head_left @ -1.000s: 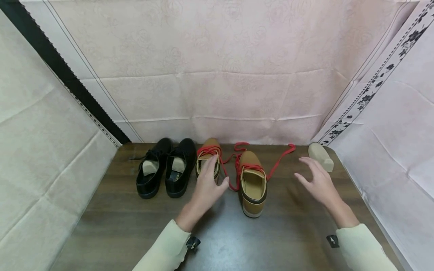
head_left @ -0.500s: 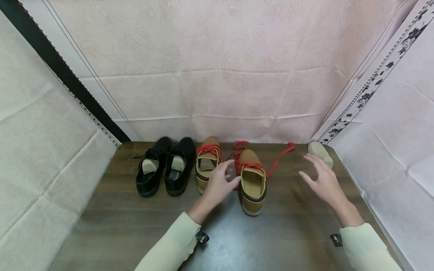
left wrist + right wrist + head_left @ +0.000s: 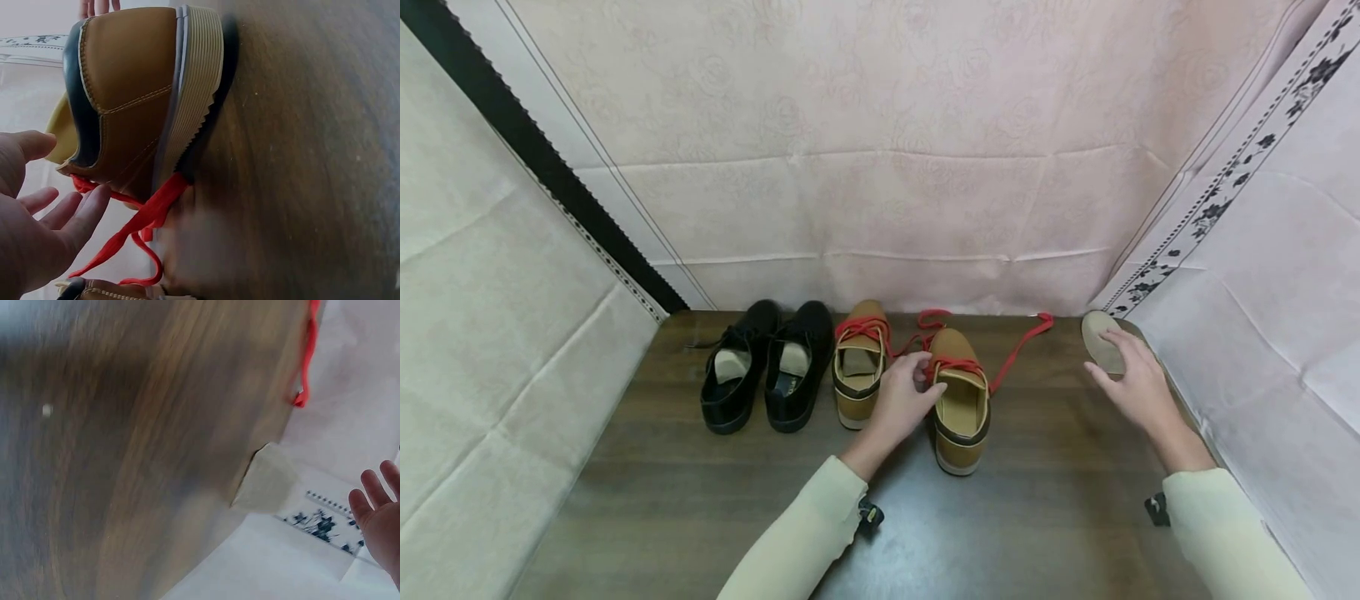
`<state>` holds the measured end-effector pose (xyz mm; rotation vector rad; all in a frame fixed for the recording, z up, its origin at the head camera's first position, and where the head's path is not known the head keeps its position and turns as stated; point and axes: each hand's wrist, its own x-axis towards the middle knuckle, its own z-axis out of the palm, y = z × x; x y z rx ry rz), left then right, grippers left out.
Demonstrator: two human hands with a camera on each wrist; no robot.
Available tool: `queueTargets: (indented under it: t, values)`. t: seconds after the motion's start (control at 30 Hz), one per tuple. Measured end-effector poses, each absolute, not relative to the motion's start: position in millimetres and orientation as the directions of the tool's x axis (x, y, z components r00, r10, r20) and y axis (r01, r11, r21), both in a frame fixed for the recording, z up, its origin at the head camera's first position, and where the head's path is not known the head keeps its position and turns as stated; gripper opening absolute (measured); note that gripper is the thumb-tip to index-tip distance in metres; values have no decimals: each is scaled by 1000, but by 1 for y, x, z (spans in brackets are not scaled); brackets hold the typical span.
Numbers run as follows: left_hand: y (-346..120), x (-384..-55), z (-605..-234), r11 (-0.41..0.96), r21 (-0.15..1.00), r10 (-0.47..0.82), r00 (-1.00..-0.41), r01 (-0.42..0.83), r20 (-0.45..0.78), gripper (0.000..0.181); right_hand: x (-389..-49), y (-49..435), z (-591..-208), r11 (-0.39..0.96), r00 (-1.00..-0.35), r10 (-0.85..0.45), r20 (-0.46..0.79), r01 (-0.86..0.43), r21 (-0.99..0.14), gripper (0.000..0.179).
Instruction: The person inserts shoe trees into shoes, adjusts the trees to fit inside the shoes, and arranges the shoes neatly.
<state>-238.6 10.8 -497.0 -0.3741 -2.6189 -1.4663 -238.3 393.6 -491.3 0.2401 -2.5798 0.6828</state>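
My left hand [image 3: 904,402] hovers at the left side of a tan shoe [image 3: 958,454] with a red lace [image 3: 1011,367], its fingers loosely bent. In the left wrist view the thumb and fingers [image 3: 87,215] are spread beside the shoe's collar, holding nothing; whether a fingertip touches the lace I cannot tell. My right hand [image 3: 1138,385] is above a beige, rounded shoe insert [image 3: 1097,333] at the far right corner, partly covering it. In the right wrist view that hand [image 3: 382,528] looks apart from the insert [image 3: 267,482], fingers extended.
Left of the hands stands a second tan shoe [image 3: 853,408] with a beige insert inside and red laces. Two black shoes [image 3: 793,404], also holding inserts, stand farther left. The wooden tabletop [image 3: 685,517] meets cloth-covered walls [image 3: 880,208] at the back and sides.
My left hand has moved right, from over the second tan shoe to beside the lone-standing one. The right hand has shifted right, over the insert. The shoes have stayed put.
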Motion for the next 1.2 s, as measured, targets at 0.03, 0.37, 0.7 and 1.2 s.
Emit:
queueTargets:
  t: [0.03,0.37,0.7,1.2]
  values:
    - [12,-239,-497,508,819,151,-964,267,220,49,-241,397,-493,862,-884,-42,466,-268,-430,58]
    - [19,-242,-507,489,821,108,-955,294,277,36,-263,426,-508,887,-924,27,382,-155,-436,58]
    - [22,-242,-516,429,837,61,-936,339,348,25,-273,446,-517,872,-955,143,259,-2,-489,59]
    - [25,-246,-518,389,843,36,-920,373,390,20,-279,454,-529,846,-963,247,108,160,-509,68]
